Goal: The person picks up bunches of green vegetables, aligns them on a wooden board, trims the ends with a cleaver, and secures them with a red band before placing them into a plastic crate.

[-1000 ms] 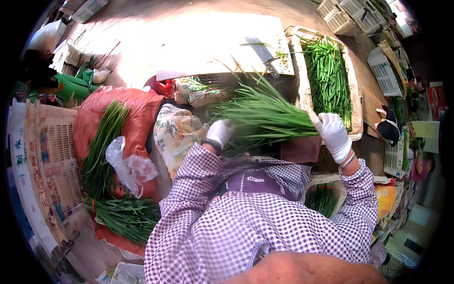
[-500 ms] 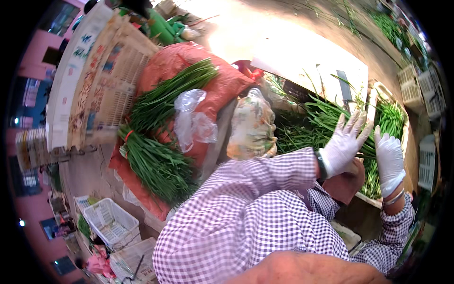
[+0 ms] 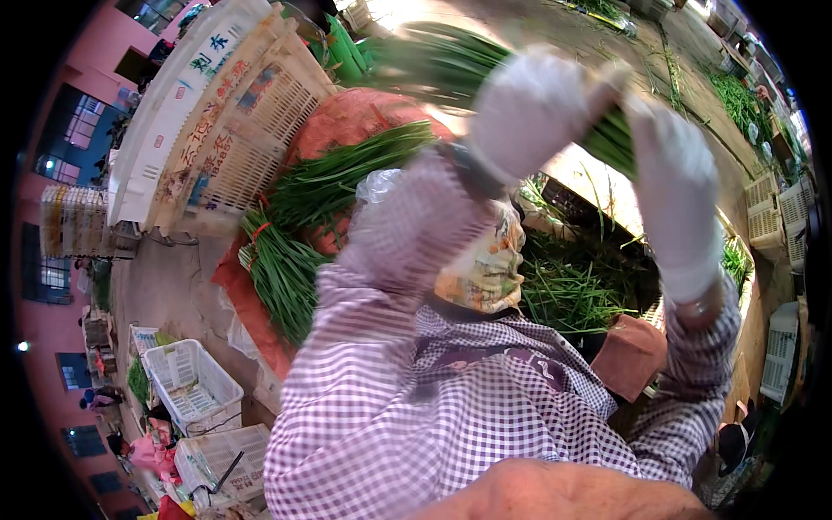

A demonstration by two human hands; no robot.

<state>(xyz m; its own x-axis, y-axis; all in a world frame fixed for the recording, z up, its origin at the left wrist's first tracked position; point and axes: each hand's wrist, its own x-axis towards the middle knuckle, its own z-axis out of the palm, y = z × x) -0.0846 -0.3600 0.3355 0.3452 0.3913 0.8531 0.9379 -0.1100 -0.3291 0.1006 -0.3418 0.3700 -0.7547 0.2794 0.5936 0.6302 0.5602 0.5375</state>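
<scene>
White-gloved, my left hand (image 3: pixel 530 113) is closed around a bunch of garlic chives (image 3: pixel 451 68), whose leaves trail left in a motion blur. The pale stem end of the same bunch runs to my right hand (image 3: pixel 678 173), gloved too, with its fingers closed against the stems. Below the hands lies a pile of loose chives (image 3: pixel 572 295) beside my lap. On an orange-red sack (image 3: pixel 347 111) to the left rest two tied bunches, an upper bunch (image 3: pixel 347 173) and a lower bunch (image 3: pixel 282 273) with a red band.
Tall stacked plastic crates (image 3: pixel 234 121) stand at the far left. A white basket (image 3: pixel 192 390) sits lower left. Beneath my raised hands a white board (image 3: pixel 598 186) is partly covered. More crates (image 3: pixel 763 208) line the right, and loose greens (image 3: pixel 737 108) lie at the far right.
Both hands were spread open over the loose chives at the right. They have risen away and to the left, now gripping a bunch lifted from there.
</scene>
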